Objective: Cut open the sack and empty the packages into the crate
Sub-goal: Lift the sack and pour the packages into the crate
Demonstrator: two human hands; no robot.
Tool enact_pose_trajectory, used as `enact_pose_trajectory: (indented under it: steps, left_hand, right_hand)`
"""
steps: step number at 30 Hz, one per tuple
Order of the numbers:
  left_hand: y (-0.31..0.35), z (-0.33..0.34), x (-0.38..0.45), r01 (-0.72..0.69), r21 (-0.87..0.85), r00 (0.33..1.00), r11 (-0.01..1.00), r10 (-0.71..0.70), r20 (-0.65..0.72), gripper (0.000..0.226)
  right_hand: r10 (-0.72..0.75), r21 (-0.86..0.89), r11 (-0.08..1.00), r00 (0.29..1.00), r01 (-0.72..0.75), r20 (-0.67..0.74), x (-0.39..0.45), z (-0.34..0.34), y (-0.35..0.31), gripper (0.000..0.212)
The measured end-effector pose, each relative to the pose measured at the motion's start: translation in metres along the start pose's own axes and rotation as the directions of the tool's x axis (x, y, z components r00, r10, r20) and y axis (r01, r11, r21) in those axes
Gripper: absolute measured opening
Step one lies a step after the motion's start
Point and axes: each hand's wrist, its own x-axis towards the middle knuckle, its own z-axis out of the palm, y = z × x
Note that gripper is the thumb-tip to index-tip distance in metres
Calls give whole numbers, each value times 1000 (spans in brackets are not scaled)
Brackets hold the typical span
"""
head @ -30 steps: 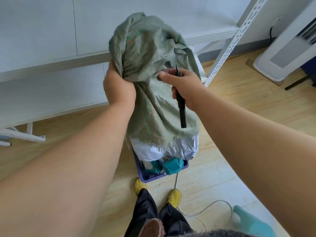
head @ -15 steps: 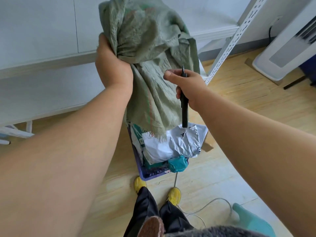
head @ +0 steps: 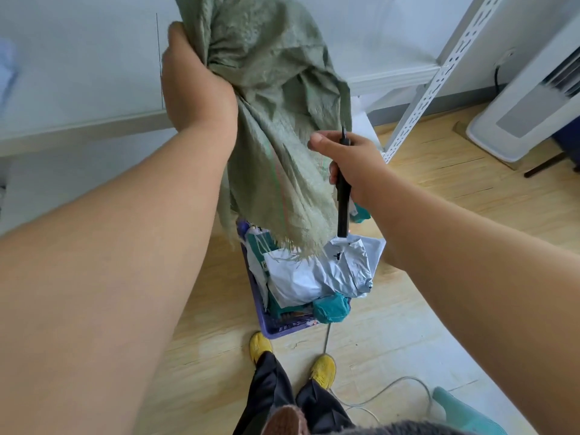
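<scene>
A limp green woven sack [head: 270, 98] hangs upside down in the air, its frayed cut edge dangling just over the purple crate [head: 276, 329] on the floor. My left hand [head: 194, 86] grips the sack's bunched top, held high. My right hand [head: 351, 164] holds a black cutter [head: 343, 208] pointing down and also pinches the sack's right edge. White and grey mailer packages [head: 317, 274] and a teal one [head: 332, 307] are piled in the crate.
A white perforated shelf frame [head: 430, 80] stands behind the crate. A white fan-like appliance [head: 530, 111] is at the right. A cable [head: 383, 387] and a teal object [head: 461, 412] lie on the wooden floor by my yellow shoes [head: 260, 346].
Both hands have lifted the sack higher. The packages have slid out of its open end and now lie in the crate, clear of the sack.
</scene>
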Motion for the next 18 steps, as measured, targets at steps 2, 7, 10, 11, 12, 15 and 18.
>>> enact_pose_trajectory:
  steps: [2, 7, 10, 11, 12, 15, 18]
  left_hand:
    - [4, -7, 7, 14, -6, 1000, 1000, -14, -19, 33]
    - [5, -15, 15, 23, 97, 995, 995, -32, 93, 35]
    - [8, -27, 24, 63, -47, 998, 997, -63, 0, 38]
    - [11, -31, 29, 57, -94, 997, 994, -61, -46, 42]
    - [16, -34, 31, 37, -91, 997, 995, -42, -61, 45]
    - [35, -37, 33, 17, -26, 1000, 1000, -17, 13, 45]
    - [52, -37, 27, 148, -33, 985, 988, -145, 89, 42]
  right_hand:
    - [-5, 13, 1000, 1000, 5, -9, -1, 1, -1, 25]
    - [2, -6, 1000, 1000, -2, -19, -5, 5, -2, 21]
    - [-38, -6, 999, 999, 38, -21, -7, 7, -8, 20]
    - [-57, -10, 998, 998, 56, -22, -7, 7, -11, 19]
    - [-75, -14, 997, 997, 74, -19, -8, 8, -14, 20]
    - [-125, 10, 992, 991, 125, 41, -14, 15, -26, 33]
    - [-162, 32, 987, 978, 159, 132, -22, 24, -41, 54]
